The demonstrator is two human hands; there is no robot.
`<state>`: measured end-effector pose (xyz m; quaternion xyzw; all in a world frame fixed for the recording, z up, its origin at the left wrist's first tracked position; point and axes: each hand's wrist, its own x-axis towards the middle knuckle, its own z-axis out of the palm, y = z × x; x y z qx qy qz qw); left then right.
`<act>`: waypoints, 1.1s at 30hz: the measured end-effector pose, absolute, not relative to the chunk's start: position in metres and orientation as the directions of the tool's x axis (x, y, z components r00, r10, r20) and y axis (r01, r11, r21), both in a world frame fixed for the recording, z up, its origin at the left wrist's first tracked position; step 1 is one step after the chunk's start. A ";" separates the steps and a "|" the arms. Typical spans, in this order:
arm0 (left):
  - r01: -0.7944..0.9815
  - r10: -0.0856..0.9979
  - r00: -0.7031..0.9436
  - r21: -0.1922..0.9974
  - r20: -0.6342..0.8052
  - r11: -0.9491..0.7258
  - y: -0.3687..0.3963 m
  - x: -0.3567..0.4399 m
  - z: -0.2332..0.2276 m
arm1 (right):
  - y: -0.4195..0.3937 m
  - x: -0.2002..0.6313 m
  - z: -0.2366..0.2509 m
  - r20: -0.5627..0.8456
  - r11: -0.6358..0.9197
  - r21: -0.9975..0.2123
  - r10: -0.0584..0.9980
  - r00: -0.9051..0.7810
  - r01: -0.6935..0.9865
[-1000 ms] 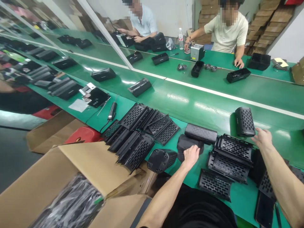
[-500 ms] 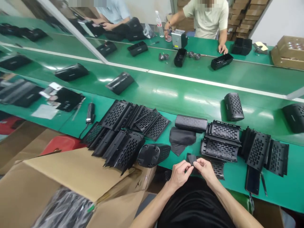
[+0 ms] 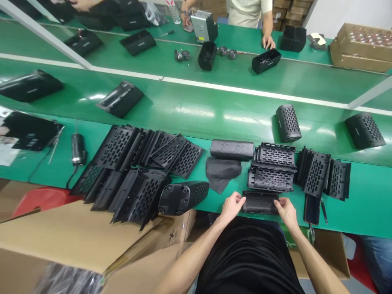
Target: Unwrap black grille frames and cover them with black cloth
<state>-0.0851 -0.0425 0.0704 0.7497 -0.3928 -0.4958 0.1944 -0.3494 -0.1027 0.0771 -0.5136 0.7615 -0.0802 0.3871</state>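
Observation:
A black curved panel (image 3: 261, 208) lies at the table's front edge, with a dark sheet (image 3: 260, 200) like thin cloth spread over its inner face, covering the slots. At its left end, my left hand (image 3: 232, 206) is closed with the thumb and fingers on the sheet's edge. My right hand (image 3: 287, 210) pinches the opposite end. Whether the fingers also grip the panel rim is hard to tell. Behind them lies a stack of slotted black panels (image 3: 273, 178). More dark cloth sheets (image 3: 223, 168) lie to the left of that stack.
Slotted panels (image 3: 153, 192) are piled at left, beside an upright black housing (image 3: 174, 199). An electric screwdriver (image 3: 78, 149), a phone (image 3: 312, 209) and more panels (image 3: 318, 173) lie on the table. Speaker housings (image 3: 288, 123) stand on the green belt. A co-worker's hand (image 3: 268, 42) rests across it.
The small bunched dark sheet between my fingers is now spread along the panel. My hands have moved apart to its two ends. The view has swung right and down.

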 end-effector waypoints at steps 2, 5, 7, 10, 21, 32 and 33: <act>-0.379 -0.774 0.180 0.684 -0.607 -0.624 -0.043 -0.088 0.068 | -0.100 -0.349 0.072 -0.521 0.477 -0.517 -0.834 -0.181 -0.710; -0.353 -0.771 0.176 0.692 -0.611 -0.629 -0.043 -0.092 0.065 | -0.098 -0.349 0.068 -0.530 0.498 -0.525 -0.826 -0.192 -0.690; -0.332 -0.776 0.180 0.705 -0.605 -0.627 -0.042 -0.093 0.063 | -0.097 -0.347 0.068 -0.537 0.510 -0.542 -0.822 -0.192 -0.667; -0.290 -0.790 0.193 0.736 -0.582 -0.612 -0.038 -0.092 0.064 | -0.094 -0.344 0.072 -0.551 0.533 -0.584 -0.814 -0.184 -0.612; 0.157 -0.827 0.195 0.849 -0.527 -0.504 -0.021 -0.063 0.108 | -0.079 -0.315 0.131 -0.687 0.670 -0.712 -0.726 0.012 -0.208; 0.265 -0.855 0.227 0.874 -0.467 -0.407 -0.026 -0.047 0.138 | -0.094 -0.297 0.175 -0.703 0.701 -0.711 -0.708 0.066 -0.049; 0.248 -0.864 0.240 0.888 -0.443 -0.387 -0.026 -0.046 0.139 | -0.094 -0.297 0.176 -0.701 0.701 -0.712 -0.709 0.075 -0.040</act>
